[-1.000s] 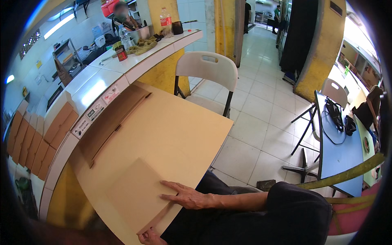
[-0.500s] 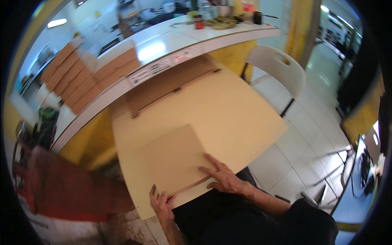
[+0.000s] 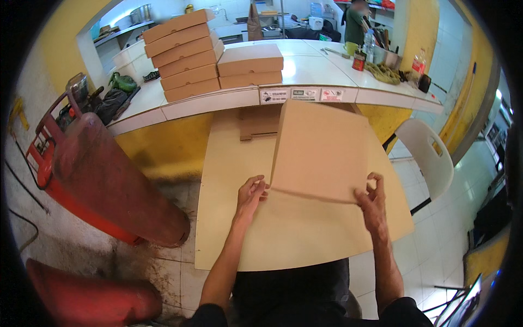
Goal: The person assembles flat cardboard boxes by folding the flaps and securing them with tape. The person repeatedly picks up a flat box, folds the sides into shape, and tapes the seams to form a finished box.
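A closed, flat brown cardboard box tilts up over the cream tabletop, its far edge overlapping the counter front in view. At its near left corner is my left hand, fingers curled and the tips against the corner. My right hand grips the near right corner, thumb on the near edge and fingers bent around the side. The box hides part of a flattened brown cardboard piece lying at the table's far side.
Several brown boxes are stacked on the white counter. Left of the table leans a large red gas cylinder; another red cylinder is lower left. A white chair stands right. A person is beyond the counter.
The box has come up off the table and moved away from me and to the right. My right hand has shifted onto its near right corner. My view has turned left.
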Demonstrator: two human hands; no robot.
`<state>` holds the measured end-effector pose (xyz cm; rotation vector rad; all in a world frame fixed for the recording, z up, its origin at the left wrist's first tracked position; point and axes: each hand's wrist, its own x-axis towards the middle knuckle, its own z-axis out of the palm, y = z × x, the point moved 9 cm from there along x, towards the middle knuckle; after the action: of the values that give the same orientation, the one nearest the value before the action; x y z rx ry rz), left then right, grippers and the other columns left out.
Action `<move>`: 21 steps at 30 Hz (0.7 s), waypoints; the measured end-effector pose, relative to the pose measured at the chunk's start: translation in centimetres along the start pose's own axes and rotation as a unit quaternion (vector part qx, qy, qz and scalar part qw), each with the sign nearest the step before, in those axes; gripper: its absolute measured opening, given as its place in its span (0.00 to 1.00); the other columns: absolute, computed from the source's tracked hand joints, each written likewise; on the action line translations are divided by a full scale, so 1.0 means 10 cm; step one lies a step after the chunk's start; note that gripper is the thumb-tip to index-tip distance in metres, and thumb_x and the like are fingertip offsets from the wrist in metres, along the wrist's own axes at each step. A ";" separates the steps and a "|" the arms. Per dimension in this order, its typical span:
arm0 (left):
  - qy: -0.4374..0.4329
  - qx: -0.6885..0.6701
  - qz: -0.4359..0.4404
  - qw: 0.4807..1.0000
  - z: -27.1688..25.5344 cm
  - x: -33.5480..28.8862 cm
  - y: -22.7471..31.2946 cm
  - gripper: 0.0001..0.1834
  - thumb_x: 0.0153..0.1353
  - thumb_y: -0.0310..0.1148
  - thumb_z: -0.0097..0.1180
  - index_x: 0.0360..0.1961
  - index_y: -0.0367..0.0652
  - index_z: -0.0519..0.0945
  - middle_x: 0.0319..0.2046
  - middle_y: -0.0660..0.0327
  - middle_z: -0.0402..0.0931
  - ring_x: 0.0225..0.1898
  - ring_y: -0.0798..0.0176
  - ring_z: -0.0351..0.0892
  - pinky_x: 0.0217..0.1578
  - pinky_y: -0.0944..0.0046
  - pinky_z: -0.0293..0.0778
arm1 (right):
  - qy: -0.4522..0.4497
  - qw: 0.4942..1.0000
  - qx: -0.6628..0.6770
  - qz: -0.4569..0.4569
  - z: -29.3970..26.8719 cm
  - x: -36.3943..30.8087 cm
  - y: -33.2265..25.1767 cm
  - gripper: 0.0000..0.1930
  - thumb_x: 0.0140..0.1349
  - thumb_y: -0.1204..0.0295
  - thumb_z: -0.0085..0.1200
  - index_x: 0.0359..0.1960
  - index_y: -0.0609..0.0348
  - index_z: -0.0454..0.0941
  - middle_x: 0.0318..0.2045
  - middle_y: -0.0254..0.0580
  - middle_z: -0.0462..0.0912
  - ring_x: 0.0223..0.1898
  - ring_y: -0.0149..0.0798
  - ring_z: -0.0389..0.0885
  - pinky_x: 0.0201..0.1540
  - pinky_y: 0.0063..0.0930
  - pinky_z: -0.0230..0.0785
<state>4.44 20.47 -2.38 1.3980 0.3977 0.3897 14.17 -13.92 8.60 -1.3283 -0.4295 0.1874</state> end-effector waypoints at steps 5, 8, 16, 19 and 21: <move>0.170 0.380 0.151 0.897 -0.17 0.68 0.08 0.10 0.68 0.37 0.60 0.39 0.40 0.83 0.29 0.54 0.85 0.31 0.54 0.85 0.35 0.56 0.80 | -0.023 0.999 0.032 -0.005 0.18 0.91 -0.60 0.28 0.68 0.64 0.58 0.65 0.51 0.59 0.56 0.48 0.75 0.54 0.40 0.78 0.49 0.37 0.75; 0.203 0.394 0.148 0.884 -0.22 0.79 0.02 0.08 0.66 0.33 0.60 0.36 0.39 0.83 0.28 0.53 0.85 0.31 0.52 0.86 0.35 0.56 0.80 | -0.042 0.998 0.040 -0.020 0.40 1.56 -0.89 0.27 0.69 0.62 0.57 0.65 0.50 0.60 0.58 0.45 0.74 0.55 0.41 0.78 0.52 0.39 0.74; 0.206 0.348 0.152 0.902 -0.28 0.87 -0.08 0.06 0.65 0.31 0.58 0.35 0.40 0.83 0.30 0.52 0.86 0.32 0.50 0.87 0.34 0.54 0.81 | -0.119 0.992 0.043 0.008 1.09 3.68 -1.16 0.29 0.67 0.57 0.62 0.60 0.63 0.66 0.55 0.54 0.74 0.55 0.47 0.80 0.55 0.43 0.81; 0.200 0.363 0.128 0.901 -0.29 0.87 -0.06 0.06 0.65 0.31 0.58 0.36 0.40 0.82 0.30 0.51 0.86 0.33 0.49 0.87 0.35 0.53 0.81 | -0.085 0.994 -0.069 0.003 1.42 4.11 -1.22 0.32 0.67 0.53 0.61 0.64 0.62 0.66 0.58 0.55 0.73 0.58 0.50 0.78 0.55 0.46 0.81; 0.198 0.363 0.123 0.902 -0.32 0.88 -0.07 0.06 0.65 0.31 0.57 0.36 0.40 0.82 0.31 0.51 0.86 0.33 0.49 0.87 0.35 0.52 0.81 | -0.051 0.978 -0.189 -0.076 1.61 4.19 -1.27 0.34 0.67 0.49 0.59 0.67 0.57 0.66 0.61 0.54 0.72 0.59 0.51 0.77 0.55 0.49 0.80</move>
<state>10.58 27.45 -3.87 2.1162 0.7529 0.7949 44.25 13.10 31.93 -1.6548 -0.6753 0.0462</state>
